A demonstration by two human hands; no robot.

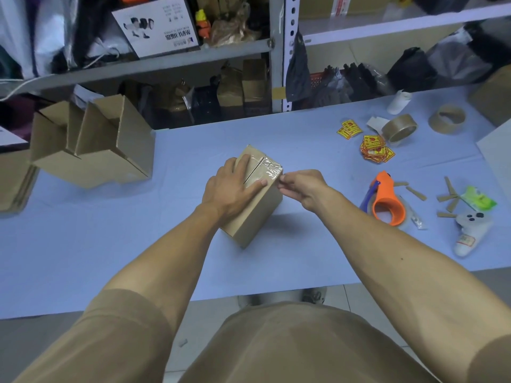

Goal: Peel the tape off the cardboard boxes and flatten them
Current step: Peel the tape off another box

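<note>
1. Sealed cardboard box [255, 205]: is being stood near the middle of the blue table [110, 258], its taped top turned up and away from the person, presumably so that the seal is being kept within reach.
2. Clear tape [266, 168]: is being shown wrinkled across the top flaps, over the dark centre seam; the far right corner looks crumpled, and whether it is already being lifted cannot be told.
3. Left hand [235, 186]: is being laid flat on the box top, fingers straight and spread, thumb stretched along the near edge. Nothing is being gripped; judged, the box is being pressed down to stop it sliding while the tape is being pulled.
4. Right hand [301, 189]: is being held at the right upper corner of the box, fingertips drawn together in a pinch just at the tape's edge. The tape end appears to be what is being pinched, though it is too small to confirm.
5. Open boxes [94, 145]: are being kept at the table's left edge, well apart.
6. Orange tape dispenser [385, 200]: is being left idle to the right.
</note>
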